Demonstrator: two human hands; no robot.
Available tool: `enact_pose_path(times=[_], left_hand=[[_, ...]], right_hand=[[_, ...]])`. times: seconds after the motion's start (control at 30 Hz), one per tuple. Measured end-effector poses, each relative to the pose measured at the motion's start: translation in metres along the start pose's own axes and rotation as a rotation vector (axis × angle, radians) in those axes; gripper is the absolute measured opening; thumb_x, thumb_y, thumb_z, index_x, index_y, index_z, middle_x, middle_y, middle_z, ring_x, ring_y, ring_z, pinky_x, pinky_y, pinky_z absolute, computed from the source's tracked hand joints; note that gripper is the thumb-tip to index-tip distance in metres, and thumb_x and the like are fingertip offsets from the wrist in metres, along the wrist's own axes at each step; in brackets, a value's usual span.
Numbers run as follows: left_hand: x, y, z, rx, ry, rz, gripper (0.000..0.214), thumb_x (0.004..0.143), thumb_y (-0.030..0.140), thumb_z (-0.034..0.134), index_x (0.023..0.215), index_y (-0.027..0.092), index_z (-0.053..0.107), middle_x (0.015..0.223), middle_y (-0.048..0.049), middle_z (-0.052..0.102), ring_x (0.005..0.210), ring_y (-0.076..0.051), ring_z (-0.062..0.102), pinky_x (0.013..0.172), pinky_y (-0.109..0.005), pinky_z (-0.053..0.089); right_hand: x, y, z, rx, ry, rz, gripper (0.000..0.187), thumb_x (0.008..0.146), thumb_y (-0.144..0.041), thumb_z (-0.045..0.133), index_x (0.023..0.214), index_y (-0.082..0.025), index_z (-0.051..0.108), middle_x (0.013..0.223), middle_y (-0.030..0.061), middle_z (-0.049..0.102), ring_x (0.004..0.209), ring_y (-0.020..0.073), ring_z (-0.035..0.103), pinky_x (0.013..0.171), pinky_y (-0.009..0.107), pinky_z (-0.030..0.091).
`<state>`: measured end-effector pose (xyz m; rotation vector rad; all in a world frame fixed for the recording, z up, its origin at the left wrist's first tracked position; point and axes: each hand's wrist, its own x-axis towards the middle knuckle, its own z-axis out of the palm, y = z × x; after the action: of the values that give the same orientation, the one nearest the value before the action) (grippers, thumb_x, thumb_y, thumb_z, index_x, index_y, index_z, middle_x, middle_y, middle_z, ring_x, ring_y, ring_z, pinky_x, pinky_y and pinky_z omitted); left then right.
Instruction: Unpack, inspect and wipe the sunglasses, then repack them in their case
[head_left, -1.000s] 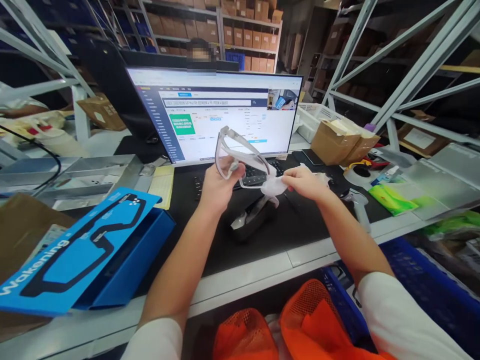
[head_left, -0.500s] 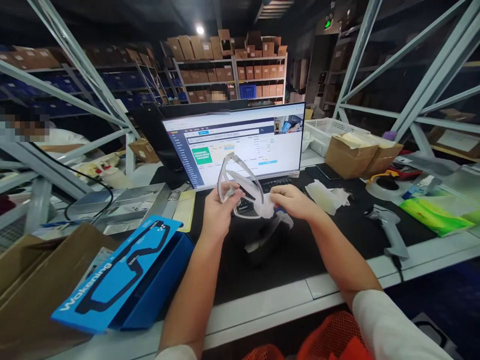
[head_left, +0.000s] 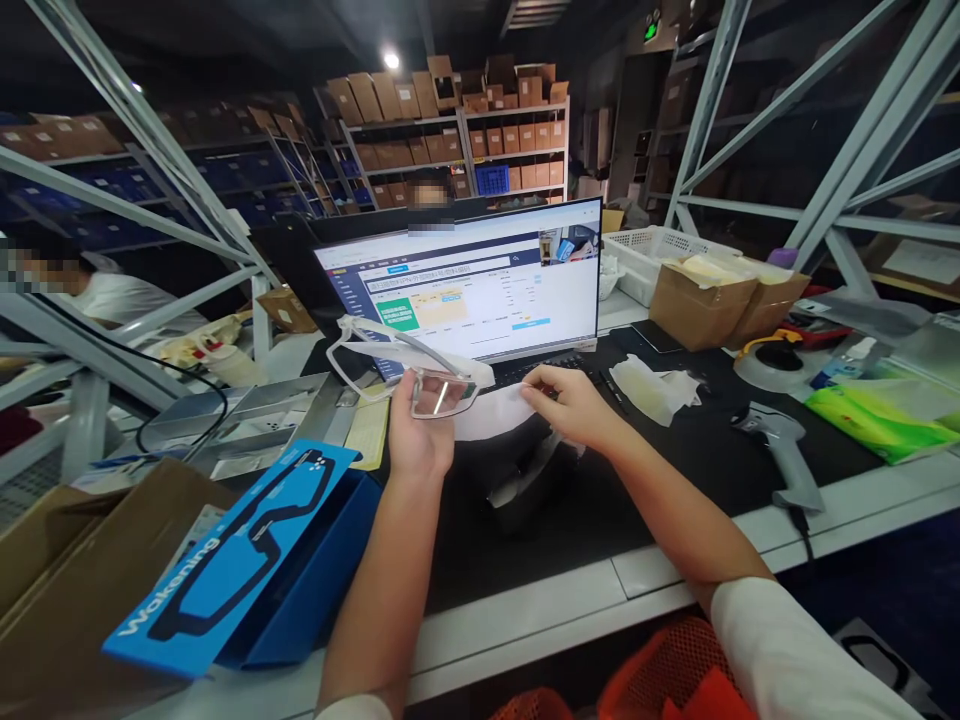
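My left hand [head_left: 414, 432] is closed around a pair of clear-framed glasses [head_left: 397, 368], held roughly level above the black desk mat [head_left: 600, 490] with the frame stretching out to the left. My right hand [head_left: 571, 405] pinches a white wiping cloth [head_left: 491, 415] that runs to the lens nearest it. Below both hands lies a dark glasses case [head_left: 525, 475] with clear wrapping on it. An open blue box with a glasses outline on its lid [head_left: 240, 555] sits to the left of my left forearm.
A lit monitor [head_left: 472, 285] stands behind a keyboard. Crumpled white tissue [head_left: 652, 390], a barcode scanner [head_left: 784, 455], a tape roll [head_left: 772, 365], green packets [head_left: 877, 420] and cardboard boxes [head_left: 697, 295] lie to the right. A brown carton [head_left: 67, 570] sits at left. Other people work behind.
My left hand turned the glasses from upright to lying level and swung them left. The right hand with the cloth stayed at the lens.
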<state>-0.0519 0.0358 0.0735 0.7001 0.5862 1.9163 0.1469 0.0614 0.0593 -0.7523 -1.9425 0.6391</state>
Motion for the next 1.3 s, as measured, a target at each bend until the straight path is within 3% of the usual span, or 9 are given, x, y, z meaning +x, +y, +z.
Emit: enact_pose_path(times=[0.23,0.37,0.5,0.6,0.8,0.93,1.1,1.2,1.3], left_hand=[[0.002,-0.006,-0.006,0.097,-0.088,-0.143,0.034,0.075,0.048,0.074,0.088,0.017,0.07,0.088,-0.0058,0.075,0.092,-0.022,0.071,0.088,-0.036,0.055],[0.003,-0.007,-0.013,0.226,-0.279,-0.252,0.04,0.075,0.052,0.073,0.088,0.014,0.073,0.1,-0.0123,0.076,0.105,-0.031,0.069,0.094,-0.04,0.053],[0.007,-0.006,-0.023,0.273,-0.509,-0.351,0.038,0.073,0.05,0.075,0.081,0.013,0.074,0.117,-0.0145,0.071,0.113,-0.033,0.065,0.096,-0.039,0.051],[0.009,-0.007,-0.026,0.344,-0.508,-0.39,0.038,0.069,0.047,0.081,0.08,0.012,0.075,0.11,-0.0141,0.073,0.103,-0.029,0.068,0.088,-0.034,0.052],[0.006,-0.011,-0.019,0.411,-0.51,-0.387,0.038,0.064,0.046,0.086,0.08,0.012,0.078,0.078,-0.0089,0.074,0.067,-0.018,0.065,0.065,-0.027,0.05],[0.009,-0.01,-0.023,0.486,-0.564,-0.389,0.036,0.068,0.047,0.082,0.079,0.013,0.079,0.075,-0.0099,0.074,0.071,-0.023,0.069,0.06,-0.028,0.048],[0.014,-0.005,-0.032,0.583,-0.612,-0.322,0.033,0.071,0.044,0.078,0.081,0.013,0.079,0.087,-0.0129,0.076,0.08,-0.027,0.07,0.067,-0.03,0.05],[0.016,-0.001,-0.035,0.659,-0.619,-0.261,0.031,0.073,0.043,0.077,0.085,0.014,0.08,0.09,-0.0119,0.076,0.085,-0.027,0.07,0.071,-0.031,0.051],[0.017,0.003,-0.038,0.785,-0.638,-0.264,0.03,0.073,0.04,0.077,0.091,0.016,0.08,0.085,-0.0094,0.076,0.081,-0.026,0.069,0.069,-0.031,0.05]], right_hand=[[0.009,0.02,0.002,0.577,-0.022,0.178,0.022,0.077,-0.036,0.074,0.081,-0.019,0.061,0.073,-0.0018,0.061,0.066,0.0123,0.054,0.065,0.026,0.043],[0.012,0.027,0.005,0.819,0.118,0.259,0.028,0.072,-0.037,0.081,0.081,-0.021,0.061,0.067,-0.0038,0.061,0.062,0.0111,0.054,0.062,0.024,0.044],[0.013,0.03,0.006,0.938,0.221,0.337,0.028,0.068,-0.035,0.084,0.087,-0.022,0.067,0.075,-0.0019,0.067,0.067,0.0128,0.059,0.065,0.026,0.05],[0.014,0.03,0.007,0.924,0.222,0.368,0.03,0.067,-0.036,0.083,0.091,-0.022,0.073,0.081,0.0,0.069,0.073,0.0148,0.062,0.069,0.029,0.052],[0.015,0.027,0.003,0.692,0.118,0.353,0.024,0.063,-0.035,0.082,0.078,-0.018,0.071,0.073,-0.0005,0.069,0.068,0.0135,0.06,0.069,0.028,0.05],[0.014,0.023,-0.004,0.578,-0.009,0.288,0.026,0.065,-0.038,0.081,0.076,-0.017,0.071,0.075,0.0009,0.07,0.071,0.0155,0.061,0.07,0.03,0.05],[0.013,0.027,-0.008,0.492,0.051,0.24,0.027,0.074,-0.042,0.074,0.077,-0.016,0.073,0.075,0.0038,0.07,0.071,0.0173,0.061,0.069,0.032,0.049],[0.012,0.028,-0.008,0.399,0.054,0.168,0.025,0.075,-0.032,0.071,0.094,-0.017,0.075,0.086,0.0042,0.072,0.079,0.0175,0.063,0.073,0.032,0.049],[0.01,0.025,-0.009,0.266,-0.04,0.069,0.031,0.073,-0.019,0.066,0.102,-0.02,0.076,0.095,0.0039,0.072,0.086,0.0176,0.064,0.077,0.031,0.048]])
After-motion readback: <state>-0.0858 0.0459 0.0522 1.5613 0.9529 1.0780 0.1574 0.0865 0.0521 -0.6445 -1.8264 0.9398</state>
